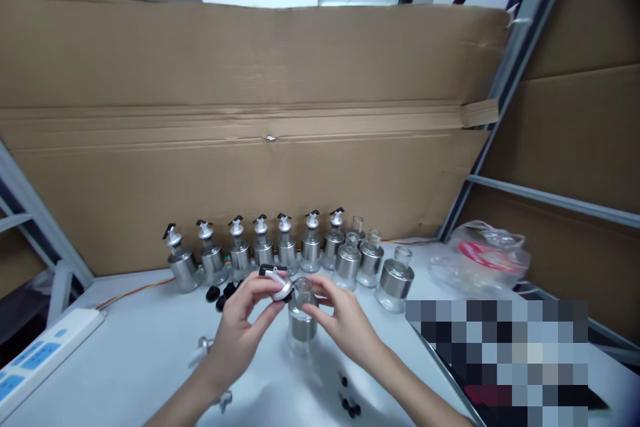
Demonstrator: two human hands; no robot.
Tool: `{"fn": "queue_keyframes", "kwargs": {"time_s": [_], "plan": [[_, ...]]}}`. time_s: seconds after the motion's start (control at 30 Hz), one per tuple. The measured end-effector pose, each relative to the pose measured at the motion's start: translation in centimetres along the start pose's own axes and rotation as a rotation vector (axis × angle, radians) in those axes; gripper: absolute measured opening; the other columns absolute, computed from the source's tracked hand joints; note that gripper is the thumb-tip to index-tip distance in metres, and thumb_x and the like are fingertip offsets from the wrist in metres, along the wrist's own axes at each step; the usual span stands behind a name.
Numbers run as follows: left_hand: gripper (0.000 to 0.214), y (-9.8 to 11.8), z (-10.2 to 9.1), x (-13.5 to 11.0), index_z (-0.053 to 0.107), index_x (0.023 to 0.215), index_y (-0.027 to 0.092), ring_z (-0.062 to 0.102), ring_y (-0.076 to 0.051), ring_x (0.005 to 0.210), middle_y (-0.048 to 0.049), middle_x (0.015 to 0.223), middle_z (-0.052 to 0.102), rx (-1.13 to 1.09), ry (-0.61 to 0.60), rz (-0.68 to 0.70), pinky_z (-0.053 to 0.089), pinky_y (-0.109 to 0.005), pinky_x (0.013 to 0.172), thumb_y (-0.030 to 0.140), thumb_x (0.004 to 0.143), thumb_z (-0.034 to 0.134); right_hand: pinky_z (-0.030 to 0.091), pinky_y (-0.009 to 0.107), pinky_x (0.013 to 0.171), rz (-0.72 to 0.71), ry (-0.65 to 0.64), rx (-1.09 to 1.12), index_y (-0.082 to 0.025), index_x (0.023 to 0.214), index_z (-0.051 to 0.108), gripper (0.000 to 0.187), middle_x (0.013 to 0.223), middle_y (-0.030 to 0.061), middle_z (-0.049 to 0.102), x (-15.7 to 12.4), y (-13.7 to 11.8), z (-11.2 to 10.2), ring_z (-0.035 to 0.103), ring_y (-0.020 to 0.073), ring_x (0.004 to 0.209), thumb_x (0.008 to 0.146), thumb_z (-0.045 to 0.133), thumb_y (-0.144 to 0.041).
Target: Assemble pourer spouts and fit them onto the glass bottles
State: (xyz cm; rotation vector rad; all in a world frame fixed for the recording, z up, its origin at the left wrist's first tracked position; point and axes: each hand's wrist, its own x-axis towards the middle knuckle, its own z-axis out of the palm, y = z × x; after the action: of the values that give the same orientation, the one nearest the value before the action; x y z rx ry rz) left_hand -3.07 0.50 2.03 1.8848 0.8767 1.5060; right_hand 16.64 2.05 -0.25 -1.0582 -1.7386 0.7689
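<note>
A glass bottle with a brushed-metal band (303, 329) stands upright on the white table in front of me. My right hand (346, 321) has its thumb and fingers around the bottle's neck. My left hand (241, 330) pinches a silver spout cap with a black lever (283, 288), tilted beside the open bottle mouth; whether the two touch, I cannot tell. Small black pieces (213, 293) lie beyond my left hand. Near my left forearm are loose silver spout parts (204, 345), partly hidden. Several small black bits (351, 408) lie nearer me, left of my right forearm.
A row of capped bottles (261, 250) lines the back by the cardboard wall (240, 193). Open-necked bottles (395, 279) stand to their right. A clear plastic bag (483, 257) lies at the right, a white power strip (53, 353) at the left. One area at lower right is pixelated.
</note>
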Motion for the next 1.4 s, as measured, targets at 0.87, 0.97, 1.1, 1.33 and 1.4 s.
{"fn": "queue_keyframes", "kwargs": {"time_s": [0.87, 0.97, 1.1, 1.33, 1.4], "plan": [[0.020, -0.5, -1.9, 0.4, 0.060, 0.110, 0.019, 0.067, -0.015, 0.093, -0.0068, 0.100, 0.068, 0.316, -0.280, 0.369, 0.056, -0.027, 0.080, 0.012, 0.092, 0.054, 0.057, 0.035, 0.086, -0.353, -0.094, -0.115, -0.022, 0.131, 0.051, 0.042, 0.116, 0.0109, 0.068, -2.2, 0.8, 2.6, 0.067, 0.0218, 0.099, 0.090, 0.058, -0.028], [0.021, -0.2, -2.1, 0.4, 0.060, 0.112, 0.020, 0.068, -0.014, 0.090, -0.0072, 0.102, 0.067, 0.405, -0.311, 0.407, 0.056, -0.024, 0.076, 0.015, 0.095, 0.049, 0.055, 0.037, 0.092, -0.368, -0.078, -0.119, -0.024, 0.141, 0.037, 0.055, 0.128, 0.0125, 0.062, -2.5, 0.8, 2.9, 0.065, 0.0230, 0.110, 0.091, 0.058, -0.027], [0.025, 0.4, -2.2, 0.3, 0.060, 0.114, 0.022, 0.069, -0.013, 0.091, -0.0078, 0.102, 0.067, 0.529, -0.333, 0.466, 0.056, -0.022, 0.073, 0.015, 0.097, 0.043, 0.053, 0.041, 0.097, -0.398, -0.044, -0.116, -0.026, 0.151, 0.014, 0.072, 0.126, 0.0119, 0.064, -3.0, 1.3, 3.2, 0.063, 0.0239, 0.116, 0.092, 0.056, -0.021], [0.020, -1.0, -1.0, -0.8, 0.055, 0.114, 0.020, 0.066, -0.016, 0.091, -0.0089, 0.100, 0.064, 0.530, -0.233, 0.567, 0.057, -0.026, 0.075, 0.024, 0.095, 0.052, 0.056, 0.036, 0.092, -0.498, 0.013, -0.135, -0.031, 0.149, 0.022, 0.067, 0.130, 0.0103, 0.062, -3.0, 1.2, 3.1, 0.066, 0.0223, 0.112, 0.092, 0.057, -0.022], [0.022, -1.4, -0.7, -1.0, 0.052, 0.116, 0.021, 0.066, -0.016, 0.091, -0.0075, 0.100, 0.064, 0.517, -0.219, 0.560, 0.058, -0.027, 0.077, 0.023, 0.095, 0.053, 0.057, 0.034, 0.091, -0.505, 0.019, -0.143, -0.031, 0.150, 0.021, 0.069, 0.130, 0.0096, 0.063, -2.9, 1.0, 3.0, 0.067, 0.0218, 0.110, 0.092, 0.057, -0.023]]}}
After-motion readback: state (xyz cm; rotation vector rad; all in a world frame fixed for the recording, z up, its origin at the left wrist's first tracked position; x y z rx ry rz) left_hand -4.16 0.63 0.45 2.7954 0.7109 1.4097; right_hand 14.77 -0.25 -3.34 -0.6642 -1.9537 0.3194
